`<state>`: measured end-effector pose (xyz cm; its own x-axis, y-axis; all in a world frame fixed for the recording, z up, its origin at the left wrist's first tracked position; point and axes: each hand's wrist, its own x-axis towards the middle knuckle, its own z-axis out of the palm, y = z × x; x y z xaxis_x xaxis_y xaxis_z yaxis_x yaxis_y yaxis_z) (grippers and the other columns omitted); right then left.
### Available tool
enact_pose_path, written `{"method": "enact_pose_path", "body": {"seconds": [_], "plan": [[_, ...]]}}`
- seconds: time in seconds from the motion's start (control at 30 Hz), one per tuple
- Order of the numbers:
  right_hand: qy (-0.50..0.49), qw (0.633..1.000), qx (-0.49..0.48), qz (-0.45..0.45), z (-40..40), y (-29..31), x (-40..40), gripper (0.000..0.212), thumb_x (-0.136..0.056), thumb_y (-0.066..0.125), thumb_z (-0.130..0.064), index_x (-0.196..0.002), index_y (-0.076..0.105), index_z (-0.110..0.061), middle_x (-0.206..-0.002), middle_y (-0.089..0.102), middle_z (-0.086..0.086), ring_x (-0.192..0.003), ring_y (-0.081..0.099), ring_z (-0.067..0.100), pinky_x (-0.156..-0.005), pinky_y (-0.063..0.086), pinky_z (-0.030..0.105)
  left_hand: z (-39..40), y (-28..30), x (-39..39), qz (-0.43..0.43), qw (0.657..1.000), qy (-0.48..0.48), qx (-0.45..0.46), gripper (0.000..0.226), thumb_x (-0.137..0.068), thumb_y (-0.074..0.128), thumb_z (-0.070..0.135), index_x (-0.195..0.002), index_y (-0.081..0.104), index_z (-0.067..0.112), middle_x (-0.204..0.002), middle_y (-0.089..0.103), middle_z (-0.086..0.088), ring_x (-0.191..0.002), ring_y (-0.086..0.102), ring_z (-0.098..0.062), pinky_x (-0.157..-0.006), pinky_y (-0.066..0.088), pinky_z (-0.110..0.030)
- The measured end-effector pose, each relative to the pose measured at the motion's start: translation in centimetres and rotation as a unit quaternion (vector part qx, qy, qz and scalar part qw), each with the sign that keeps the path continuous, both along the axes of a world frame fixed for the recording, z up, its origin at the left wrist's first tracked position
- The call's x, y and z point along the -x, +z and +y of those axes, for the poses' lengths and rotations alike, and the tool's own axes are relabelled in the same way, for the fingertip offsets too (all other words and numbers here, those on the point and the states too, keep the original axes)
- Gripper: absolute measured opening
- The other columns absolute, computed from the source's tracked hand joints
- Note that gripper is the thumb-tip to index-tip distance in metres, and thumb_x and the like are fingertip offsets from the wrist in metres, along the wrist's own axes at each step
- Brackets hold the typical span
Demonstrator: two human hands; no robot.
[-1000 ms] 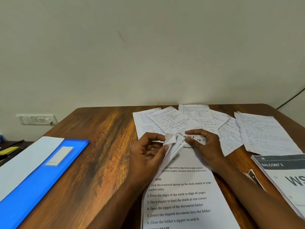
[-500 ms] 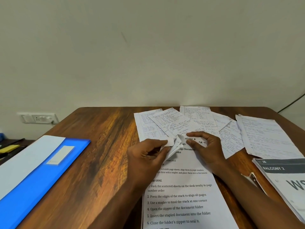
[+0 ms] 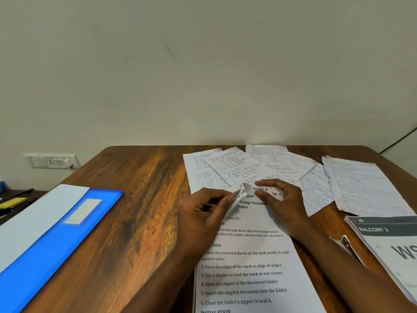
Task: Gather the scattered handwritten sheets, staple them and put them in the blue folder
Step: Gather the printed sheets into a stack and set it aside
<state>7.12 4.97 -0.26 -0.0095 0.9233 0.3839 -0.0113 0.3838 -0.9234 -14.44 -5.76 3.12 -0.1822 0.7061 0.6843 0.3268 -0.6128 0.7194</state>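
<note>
On the wooden bench (image 3: 140, 199), the left hand (image 3: 203, 218) pinches the curled corner of the printed instruction sheet (image 3: 255, 267), the right hand (image 3: 284, 206) rests loosely curled on it, handwritten sheets (image 3: 243, 168) fan at twelve o'clock, and the blue folder (image 3: 52, 240) lies at nine.

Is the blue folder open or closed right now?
Closed. The blue folder lies flat at the table's left edge, cover down, label up, with no sheets inside visible.
</note>
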Motion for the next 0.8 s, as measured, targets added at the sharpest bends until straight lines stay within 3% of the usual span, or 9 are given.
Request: {"method": "enact_pose_path", "body": {"seconds": [0.1,0.2,0.3,0.43,0.5,0.6,0.67,0.8], "plan": [[0.005,1.000,0.004,0.006,0.04,-0.08,0.04,0.021,-0.078,0.088,-0.009,-0.096,0.082,-0.019,-0.104,0.079,-0.008,-0.104,0.072,0.009,-0.089,0.058,0.029,-0.12,-0.01,-0.16,-0.038,0.999,-0.007,0.036,0.012,-0.091,0.082,0.013,-0.103,0.082,0.014,-0.090,0.081,0.006,-0.079,0.078,-0.019,-0.067,0.062,-0.035],[-0.001,1.000,-0.003,-0.005,0.02,-0.12,0.04,0.022,-0.077,0.089,-0.011,-0.095,0.082,-0.022,-0.104,0.079,-0.010,-0.105,0.071,0.006,-0.090,0.054,0.025,-0.25,0.06,-0.36,-0.077,0.996,-0.017,0.046,0.016,-0.089,0.083,0.008,-0.101,0.081,0.019,-0.088,0.080,0.004,-0.077,0.075,-0.013,-0.067,0.058,-0.026],[-0.002,1.000,-0.002,-0.007,0.10,-0.18,0.01,0.022,-0.077,0.089,-0.012,-0.096,0.082,-0.022,-0.104,0.079,-0.011,-0.105,0.071,0.006,-0.088,0.056,0.023,-0.24,0.15,-0.30,-0.105,0.993,-0.028,0.053,0.020,-0.089,0.083,0.011,-0.102,0.075,0.024,-0.088,0.077,-0.004,-0.076,0.072,-0.018,-0.066,0.058,-0.031],[0.002,1.000,-0.006,0.003,0.12,-0.22,0.12,0.022,-0.076,0.088,-0.009,-0.095,0.082,-0.019,-0.102,0.079,-0.010,-0.102,0.072,0.005,-0.080,0.056,0.015,-0.34,0.22,-0.34,-0.069,0.997,-0.021,0.040,0.021,-0.093,0.078,0.005,-0.101,0.077,0.024,-0.091,0.078,0.003,-0.080,0.073,-0.014,-0.068,0.057,-0.028],[0.001,1.000,-0.005,0.007,0.09,-0.20,0.21,0.022,-0.076,0.088,-0.008,-0.095,0.082,-0.018,-0.101,0.080,-0.009,-0.100,0.073,0.006,-0.081,0.058,0.020,-0.24,0.12,-0.27,-0.050,0.998,-0.012,0.037,0.022,-0.094,0.077,0.003,-0.107,0.081,0.021,-0.096,0.080,0.009,-0.085,0.076,-0.016,-0.070,0.059,-0.029],[0.001,1.000,0.011,0.003,0.28,-0.38,0.12,0.022,-0.077,0.089,-0.011,-0.095,0.083,-0.022,-0.105,0.079,-0.006,-0.105,0.074,0.016,-0.093,0.061,0.043,0.00,-0.11,-0.16,-0.043,0.998,-0.001,0.041,0.023,-0.093,0.079,0.006,-0.113,0.082,0.019,-0.098,0.081,0.009,-0.084,0.076,-0.020,-0.070,0.061,-0.034],[0.006,1.000,0.019,0.006,0.28,-0.39,0.05,0.022,-0.077,0.089,-0.013,-0.095,0.083,-0.024,-0.107,0.079,-0.005,-0.107,0.074,0.022,-0.095,0.060,0.051,-0.02,-0.02,-0.21,-0.055,0.997,0.002,0.049,0.026,-0.088,0.084,0.010,-0.113,0.082,0.019,-0.094,0.081,0.007,-0.077,0.074,-0.019,-0.068,0.060,-0.033],[0.006,1.000,0.012,0.008,0.11,-0.25,0.15,0.021,-0.076,0.088,-0.012,-0.095,0.083,-0.019,-0.103,0.079,-0.006,-0.103,0.074,0.018,-0.090,0.063,0.043,-0.26,0.18,-0.29,-0.075,0.995,-0.005,0.064,0.028,-0.082,0.088,0.011,-0.109,0.083,0.018,-0.091,0.081,0.005,-0.074,0.075,-0.022,-0.069,0.064,-0.037]]}}
